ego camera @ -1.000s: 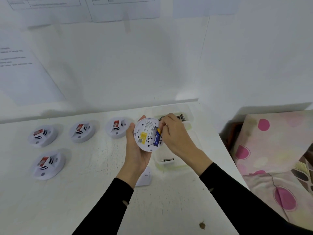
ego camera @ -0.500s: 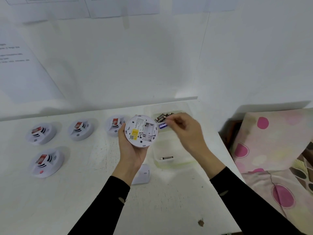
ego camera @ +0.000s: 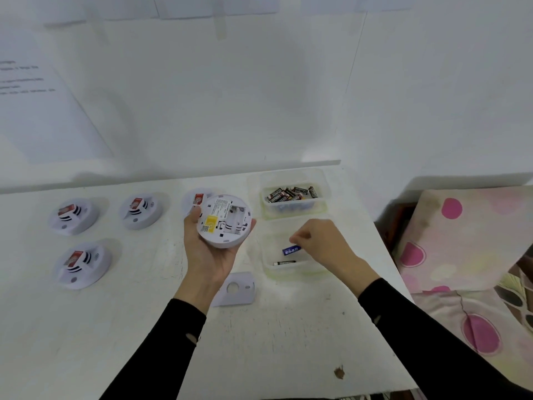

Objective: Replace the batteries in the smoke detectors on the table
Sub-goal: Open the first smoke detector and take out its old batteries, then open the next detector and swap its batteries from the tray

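My left hand [ego camera: 209, 255] holds a round white smoke detector [ego camera: 224, 221] upside down, its battery bay showing and empty. My right hand [ego camera: 323, 243] pinches a blue battery [ego camera: 291, 250] by one end, just over the near clear plastic tub [ego camera: 271, 272]. A dark battery [ego camera: 284, 263] lies in that tub. The far tub [ego camera: 323, 207] holds several black-and-red batteries [ego camera: 291, 194]. A white battery cover [ego camera: 235, 288] lies on the table below my left hand.
Three more detectors sit at the left: two in the back row [ego camera: 73, 215] [ego camera: 140, 210] and one nearer [ego camera: 82, 264]. Another detector [ego camera: 196, 199] is half hidden behind the held one. A pink-spotted cloth [ego camera: 461, 255] lies off the table's right edge.
My right hand pulled the blue battery out of the held detector and carried it right and down over the near tub. The detector's bay now shows empty.
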Action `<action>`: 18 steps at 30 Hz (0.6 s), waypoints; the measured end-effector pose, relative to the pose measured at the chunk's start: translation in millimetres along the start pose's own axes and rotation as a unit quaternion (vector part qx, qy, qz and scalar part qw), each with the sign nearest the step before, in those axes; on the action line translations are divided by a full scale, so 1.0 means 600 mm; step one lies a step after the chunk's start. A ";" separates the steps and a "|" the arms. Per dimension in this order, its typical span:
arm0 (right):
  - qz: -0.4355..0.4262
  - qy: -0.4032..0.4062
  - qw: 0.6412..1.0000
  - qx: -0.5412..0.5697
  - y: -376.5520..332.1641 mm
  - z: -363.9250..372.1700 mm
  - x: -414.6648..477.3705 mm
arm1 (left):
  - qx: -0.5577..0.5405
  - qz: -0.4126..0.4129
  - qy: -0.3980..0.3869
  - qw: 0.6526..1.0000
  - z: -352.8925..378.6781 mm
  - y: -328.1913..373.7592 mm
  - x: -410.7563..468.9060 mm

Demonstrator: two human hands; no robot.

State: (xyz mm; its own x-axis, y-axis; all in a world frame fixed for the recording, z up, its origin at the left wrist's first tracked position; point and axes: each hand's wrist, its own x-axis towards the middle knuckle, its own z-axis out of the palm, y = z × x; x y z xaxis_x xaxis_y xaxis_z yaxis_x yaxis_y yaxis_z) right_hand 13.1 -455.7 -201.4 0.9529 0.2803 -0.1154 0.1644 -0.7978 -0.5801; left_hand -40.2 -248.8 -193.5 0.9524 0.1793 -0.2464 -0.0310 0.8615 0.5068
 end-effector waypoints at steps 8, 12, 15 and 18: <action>-0.348 0.016 0.937 -0.031 -0.111 0.142 -0.107 | 0.167 0.055 0.087 0.981 -0.072 0.068 -0.036; -0.355 0.039 0.925 -0.127 -0.063 0.204 -0.118 | 0.253 0.073 0.140 0.955 -0.116 0.080 -0.040; -0.365 0.056 0.920 -0.128 -0.054 0.224 -0.105 | 0.328 0.062 0.164 0.928 -0.148 0.101 -0.057; -0.359 0.051 0.925 -0.112 -0.075 0.233 -0.072 | 0.370 0.044 0.190 0.908 -0.169 0.111 -0.061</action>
State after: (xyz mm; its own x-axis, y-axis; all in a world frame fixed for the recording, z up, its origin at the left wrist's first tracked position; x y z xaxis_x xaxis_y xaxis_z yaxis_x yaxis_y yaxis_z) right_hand -71.1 -357.0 -283.2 0.5939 0.7391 0.3178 0.8028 -0.5188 -0.2938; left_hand -107.9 -149.6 -234.3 0.7779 0.5052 -0.3737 0.2440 0.3052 0.9205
